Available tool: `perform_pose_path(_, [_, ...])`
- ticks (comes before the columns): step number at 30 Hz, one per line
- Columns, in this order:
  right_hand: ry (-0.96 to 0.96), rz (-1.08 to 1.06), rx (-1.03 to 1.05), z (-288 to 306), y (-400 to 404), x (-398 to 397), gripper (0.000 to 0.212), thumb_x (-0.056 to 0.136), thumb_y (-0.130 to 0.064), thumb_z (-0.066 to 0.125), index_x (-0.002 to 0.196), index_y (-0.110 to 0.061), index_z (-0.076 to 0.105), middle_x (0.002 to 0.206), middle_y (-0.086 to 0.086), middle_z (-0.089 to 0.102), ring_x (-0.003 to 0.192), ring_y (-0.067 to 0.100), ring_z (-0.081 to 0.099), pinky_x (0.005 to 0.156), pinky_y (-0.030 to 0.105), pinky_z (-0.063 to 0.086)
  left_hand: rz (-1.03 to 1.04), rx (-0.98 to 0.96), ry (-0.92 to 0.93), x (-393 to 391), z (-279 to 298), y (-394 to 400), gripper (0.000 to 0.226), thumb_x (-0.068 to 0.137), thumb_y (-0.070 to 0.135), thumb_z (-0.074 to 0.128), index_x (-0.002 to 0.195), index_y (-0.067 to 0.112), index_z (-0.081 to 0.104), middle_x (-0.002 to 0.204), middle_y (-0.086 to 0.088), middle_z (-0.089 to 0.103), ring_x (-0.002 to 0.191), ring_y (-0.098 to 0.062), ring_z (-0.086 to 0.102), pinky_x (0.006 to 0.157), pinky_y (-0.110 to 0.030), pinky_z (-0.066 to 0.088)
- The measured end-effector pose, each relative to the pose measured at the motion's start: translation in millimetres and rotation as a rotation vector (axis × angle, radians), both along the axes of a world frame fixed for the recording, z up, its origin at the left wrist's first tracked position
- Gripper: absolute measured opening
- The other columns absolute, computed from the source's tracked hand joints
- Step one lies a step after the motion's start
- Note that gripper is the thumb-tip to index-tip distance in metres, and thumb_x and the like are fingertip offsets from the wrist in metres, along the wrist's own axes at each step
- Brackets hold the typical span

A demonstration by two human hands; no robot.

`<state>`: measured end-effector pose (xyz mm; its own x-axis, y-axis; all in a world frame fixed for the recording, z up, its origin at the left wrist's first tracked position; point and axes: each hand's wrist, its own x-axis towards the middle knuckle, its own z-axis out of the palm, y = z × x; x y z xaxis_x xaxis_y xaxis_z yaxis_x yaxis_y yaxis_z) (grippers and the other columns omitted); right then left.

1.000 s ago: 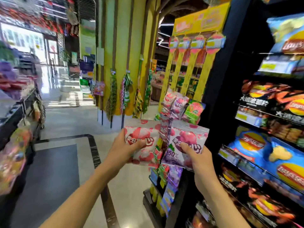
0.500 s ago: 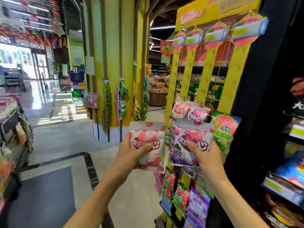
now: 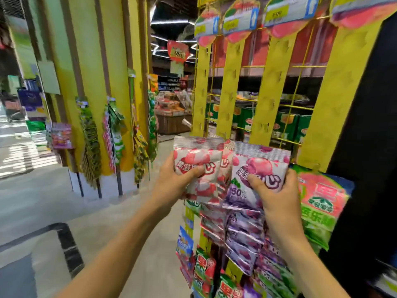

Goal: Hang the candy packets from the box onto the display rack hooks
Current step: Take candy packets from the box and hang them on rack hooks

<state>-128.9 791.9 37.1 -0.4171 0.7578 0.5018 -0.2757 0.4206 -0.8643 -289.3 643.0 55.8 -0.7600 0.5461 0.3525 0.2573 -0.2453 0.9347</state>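
Bright, even store light here; daylight glares off the floor [image 3: 19,151] far left of the left hand [image 3: 171,186]. Motion blur smears everything, wide-angle bending the yellow rack [image 3: 229,87] above the hands.

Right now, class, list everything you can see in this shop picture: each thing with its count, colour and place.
Red-and-white candy packet: one, held up left of centre.
Purple-and-white candy packet: one, held up beside it, to its right.
Display rack: one, yellow strips on a wire grid, upper right, its upper hooks bare.
Hung packets: many, purple, red and green, on the rack's lower part.
Green-and-pink bag: one, right of the held packets.
Pillar: one, yellow, left, with hanging snack strips.
Left hand: grips the red-and-white packet.
Right hand: grips the purple-and-white packet.
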Motion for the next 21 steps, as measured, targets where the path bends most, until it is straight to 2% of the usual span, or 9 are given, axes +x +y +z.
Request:
perform_pose_path(2, [0.004, -0.049, 0.005, -0.3, 5.3, -5.7, 0.034, 0.083, -0.028, 0.081, 0.104, -0.031, 0.055, 0.091, -0.011, 0.070, 0.082, 0.008, 0.070, 0.079, 0.041, 0.059, -0.073, 0.024, 0.016, -13.1, 4.2, 22.6, 0.041, 0.086, 0.009, 0.077, 0.122, 0.020, 0.059, 0.100, 0.004, 0.077, 0.084, -0.008, 0.076, 0.063, -0.024, 0.060])
perform_pose_path(5, [0.001, -0.115, 0.022, 2.5, 7.6, -12.7, 0.035, 0.083, -0.027, 0.081, 0.108, -0.031, 0.056, 0.096, -0.020, 0.070, 0.087, 0.000, 0.070, 0.083, 0.034, 0.058, -0.182, 0.046, 0.034, -35.7, 7.3, 52.8, 0.039, 0.086, 0.010, 0.078, 0.118, 0.023, 0.059, 0.098, 0.005, 0.078, 0.086, -0.011, 0.076, 0.064, -0.024, 0.060])
perform_pose_path(9, [-0.013, -0.262, 0.050, 8.1, 6.3, -18.5, 0.049, 0.079, -0.043, 0.083, 0.120, -0.037, 0.056, 0.111, -0.015, 0.071, 0.104, 0.008, 0.070, 0.093, 0.045, 0.057, -0.326, 0.089, 0.061, -65.3, 8.9, 86.8, 0.039, 0.086, 0.015, 0.079, 0.118, 0.026, 0.060, 0.108, 0.000, 0.077, 0.098, -0.018, 0.075, 0.076, -0.031, 0.062])
perform_pose_path(13, [-0.016, -0.407, 0.069, 17.6, -1.7, -26.9, 0.055, 0.082, -0.039, 0.081, 0.129, -0.029, 0.055, 0.116, -0.017, 0.069, 0.108, 0.002, 0.066, 0.098, 0.039, 0.054, -0.468, 0.145, 0.043, -85.6, 15.1, 107.7, 0.038, 0.084, 0.011, 0.079, 0.118, 0.019, 0.062, 0.099, 0.006, 0.078, 0.090, -0.010, 0.075, 0.070, -0.022, 0.058])
perform_pose_path(17, [-0.020, -0.514, 0.074, 26.5, -10.5, -45.0, 0.050, 0.084, -0.033, 0.080, 0.127, -0.027, 0.056, 0.114, -0.017, 0.069, 0.107, 0.000, 0.066, 0.095, 0.030, 0.052, -0.599, 0.166, 0.036, -108.8, 23.5, 114.7, 0.042, 0.083, 0.014, 0.078, 0.121, 0.016, 0.062, 0.101, 0.006, 0.079, 0.092, -0.010, 0.075, 0.072, -0.022, 0.058])
perform_pose_path(21, [-0.015, -0.597, 0.080, 27.3, -19.6, -58.9, 0.041, 0.085, -0.025, 0.079, 0.119, -0.027, 0.057, 0.103, -0.022, 0.071, 0.096, -0.004, 0.068, 0.079, 0.013, 0.051, -0.661, 0.163, 0.031, -127.0, 27.2, 115.5, 0.035, 0.087, 0.009, 0.076, 0.119, 0.016, 0.062, 0.097, 0.007, 0.079, 0.087, -0.008, 0.075, 0.066, -0.020, 0.057])
